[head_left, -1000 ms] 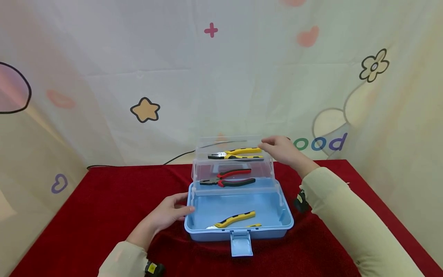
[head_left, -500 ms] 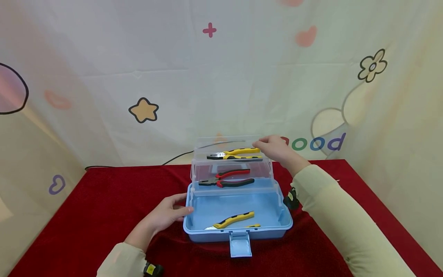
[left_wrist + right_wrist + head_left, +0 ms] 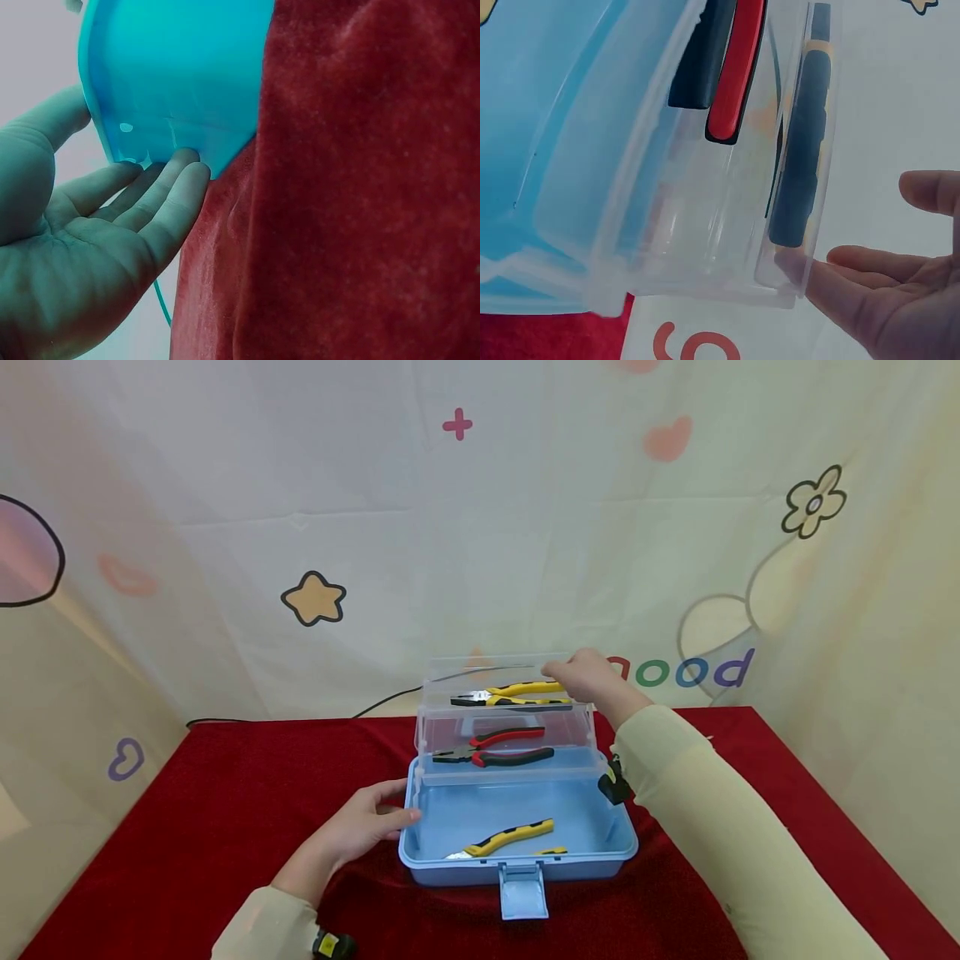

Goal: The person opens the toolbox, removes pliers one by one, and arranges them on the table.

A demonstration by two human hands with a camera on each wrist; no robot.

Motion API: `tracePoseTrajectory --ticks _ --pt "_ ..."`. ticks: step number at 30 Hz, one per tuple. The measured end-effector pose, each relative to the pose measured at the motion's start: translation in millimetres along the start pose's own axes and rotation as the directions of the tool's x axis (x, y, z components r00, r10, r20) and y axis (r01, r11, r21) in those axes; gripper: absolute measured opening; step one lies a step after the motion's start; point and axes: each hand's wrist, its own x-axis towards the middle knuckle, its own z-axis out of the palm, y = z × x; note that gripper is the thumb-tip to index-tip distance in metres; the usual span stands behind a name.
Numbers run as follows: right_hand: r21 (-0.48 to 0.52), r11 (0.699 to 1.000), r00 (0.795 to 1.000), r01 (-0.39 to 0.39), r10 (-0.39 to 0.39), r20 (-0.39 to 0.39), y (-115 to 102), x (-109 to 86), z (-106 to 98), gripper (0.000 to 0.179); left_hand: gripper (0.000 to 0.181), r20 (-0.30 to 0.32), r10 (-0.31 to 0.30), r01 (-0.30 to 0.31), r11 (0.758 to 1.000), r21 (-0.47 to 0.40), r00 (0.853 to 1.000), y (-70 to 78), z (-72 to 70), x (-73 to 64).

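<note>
A light-blue toolbox [image 3: 465, 873] stands with its clear trays fanned upward. My left hand [image 3: 352, 827] holds its left side, thumb on the rim, fingers against the outer wall [image 3: 180, 82]. At the upper tray's right end is my right hand [image 3: 596, 681]; the right wrist view shows its thumb spread away and its fingers straight, one partly behind the clear tray wall. Yellow-and-black pliers [image 3: 528, 700] lie in that upper tray. The lower tray [image 3: 480, 777] bears red-and-black pliers [image 3: 517, 757]. A yellow-handled tool [image 3: 513, 837] lies in the box bottom, its lower part hidden by the front wall.
The front latch [image 3: 523, 900] hangs down over the red cloth [image 3: 225, 827]. Behind the box runs a thin black cable [image 3: 386, 700], in front of a patterned curtain [image 3: 375, 552].
My right hand and forearm have shifted left, further over the upper tray's right end. The left hand keeps its place on the box, and the pliers have not moved.
</note>
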Motion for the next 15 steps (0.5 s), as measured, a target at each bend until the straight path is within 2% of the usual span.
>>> tracePoseTrajectory --ticks 10,15 --pt "0.005 1.000 1.000 -0.002 0.002 -0.004 -4.3 4.9 7.0 0.047 0.067 0.000 -0.005 0.005 1.000 -0.002 1.000 1.2 0.7 0.5" --pt "0.061 0.998 1.000 -0.018 0.017 0.010 -4.6 4.3 8.5 0.050 0.067 0.005 -0.005 0.005 1.000 -0.005 1.000 0.9 0.8 0.2"
